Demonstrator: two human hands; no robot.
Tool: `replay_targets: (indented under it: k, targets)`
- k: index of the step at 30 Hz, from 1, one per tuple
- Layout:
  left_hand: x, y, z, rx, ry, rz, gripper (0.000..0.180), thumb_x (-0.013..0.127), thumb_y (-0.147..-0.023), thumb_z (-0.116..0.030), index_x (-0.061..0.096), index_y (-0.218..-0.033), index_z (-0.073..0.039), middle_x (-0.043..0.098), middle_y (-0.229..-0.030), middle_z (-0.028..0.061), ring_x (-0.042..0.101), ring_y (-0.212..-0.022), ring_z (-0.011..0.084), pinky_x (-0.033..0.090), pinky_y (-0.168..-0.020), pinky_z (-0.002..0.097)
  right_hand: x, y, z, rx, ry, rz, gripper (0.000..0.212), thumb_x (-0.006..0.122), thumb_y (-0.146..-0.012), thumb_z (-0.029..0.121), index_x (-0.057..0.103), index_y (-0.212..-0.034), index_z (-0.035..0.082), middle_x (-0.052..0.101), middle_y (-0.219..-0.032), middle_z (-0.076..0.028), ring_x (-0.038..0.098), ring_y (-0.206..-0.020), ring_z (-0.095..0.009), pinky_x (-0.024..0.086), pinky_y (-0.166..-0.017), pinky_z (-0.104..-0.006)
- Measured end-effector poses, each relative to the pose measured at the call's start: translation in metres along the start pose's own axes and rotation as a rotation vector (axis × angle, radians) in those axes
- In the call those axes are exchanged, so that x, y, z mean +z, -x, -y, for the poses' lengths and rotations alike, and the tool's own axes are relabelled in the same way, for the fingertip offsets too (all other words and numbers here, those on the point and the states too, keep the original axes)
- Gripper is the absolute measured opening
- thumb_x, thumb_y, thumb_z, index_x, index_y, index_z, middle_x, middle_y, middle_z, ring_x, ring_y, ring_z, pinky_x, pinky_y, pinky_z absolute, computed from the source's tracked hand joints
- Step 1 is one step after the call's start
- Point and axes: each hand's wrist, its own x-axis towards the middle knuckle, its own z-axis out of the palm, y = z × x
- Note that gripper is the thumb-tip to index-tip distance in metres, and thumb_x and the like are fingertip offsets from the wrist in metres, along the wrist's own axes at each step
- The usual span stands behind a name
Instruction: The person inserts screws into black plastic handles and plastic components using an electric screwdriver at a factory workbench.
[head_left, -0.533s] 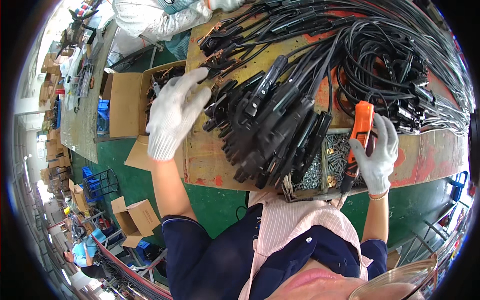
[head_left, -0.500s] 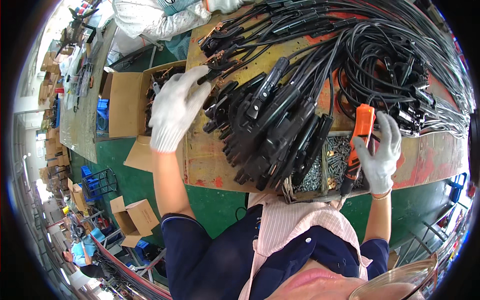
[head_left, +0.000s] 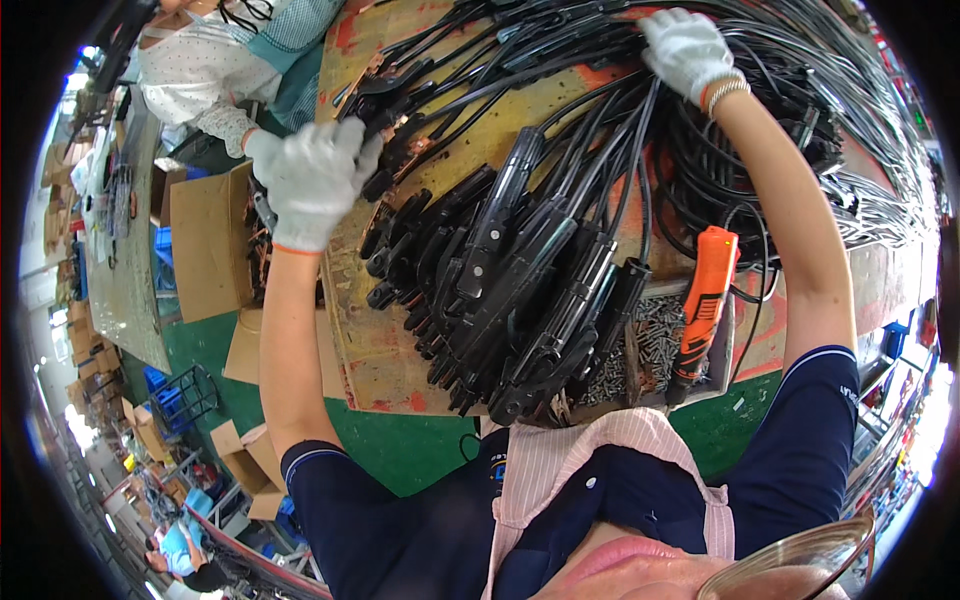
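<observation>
My left hand, in a white knit glove, is closed around the end of a black welding clamp at the table's left side; its fingers partly hide the grip. My right hand, also gloved, reaches to the far side, its fingers curled over black cables; the fingertips are partly hidden. Between my arms lies a heap of black welding clamps, cables trailing away. An orange-and-black power screwdriver rests on a tray of screws, untouched.
Coiled black cables lie under my right forearm, with grey cable bundles beyond. An open cardboard box stands left of the table. At the far left a co-worker's white sleeve comes close to my left hand.
My right hand has left the screwdriver's side and moved far forward onto the cables. My left hand has closed at the clamp. The view has shifted slightly.
</observation>
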Motion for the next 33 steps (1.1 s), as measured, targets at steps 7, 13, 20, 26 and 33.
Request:
replay_targets:
  k: [7,13,20,26,33]
  targets:
    - [-0.042,-0.049,0.020,-0.201,0.063,-0.163,0.023,0.067,-0.089,-0.034,0.064,-0.097,-0.012,0.067,-0.079,0.0127,0.065,-0.070,0.0343,0.052,-0.061,0.0422,0.011,-0.045,-0.001,0.144,0.140,0.372,0.027,0.055,-0.085,0.024,0.068,-0.106,0.012,0.068,-0.104,-0.011,0.063,-0.101,-0.026,0.047,-0.082,-0.0396]
    - [-0.119,-0.058,0.009,-0.009,0.005,-0.178,0.019,0.067,-0.090,-0.029,0.067,-0.096,-0.011,0.067,-0.081,0.0108,0.065,-0.071,0.0317,0.052,-0.062,0.0406,-0.043,-0.030,-0.016,-0.222,-0.359,0.101,0.045,0.064,-0.088,0.036,0.060,-0.123,0.007,0.066,-0.107,-0.015,0.060,-0.107,-0.032,0.046,-0.093,-0.0417]
    - [-0.135,-0.029,-0.023,-0.150,0.537,0.081,0.024,0.067,-0.088,-0.023,0.066,-0.105,-0.006,0.068,-0.087,0.0145,0.066,-0.073,0.0317,0.052,-0.064,0.0405,-0.120,0.013,0.075,-0.517,-0.808,-0.217,0.053,0.072,-0.081,0.029,0.054,-0.129,0.015,0.061,-0.099,-0.010,0.065,-0.083,-0.030,0.053,-0.067,-0.0383]
    - [-0.166,-0.006,-0.081,-0.133,0.719,0.089,0.026,0.070,-0.085,-0.019,0.066,-0.107,-0.005,0.068,-0.089,0.0147,0.066,-0.080,0.0307,0.052,-0.069,0.0384,-0.143,0.066,0.069,-0.674,-0.755,-0.201,0.058,0.077,-0.072,0.032,0.056,-0.124,0.015,0.060,-0.096,-0.006,0.064,-0.087,-0.028,0.053,-0.068,-0.0393]
    - [-0.176,-0.020,-0.128,-0.317,0.929,0.085,0.026,0.068,-0.087,-0.017,0.067,-0.105,0.001,0.068,-0.085,0.0163,0.066,-0.075,0.0275,0.052,-0.069,0.0353,-0.151,0.110,0.072,-0.592,-0.701,-0.484,0.040,0.072,-0.076,0.038,0.063,-0.110,0.019,0.063,-0.092,-0.001,0.065,-0.087,-0.021,0.052,-0.076,-0.0356]
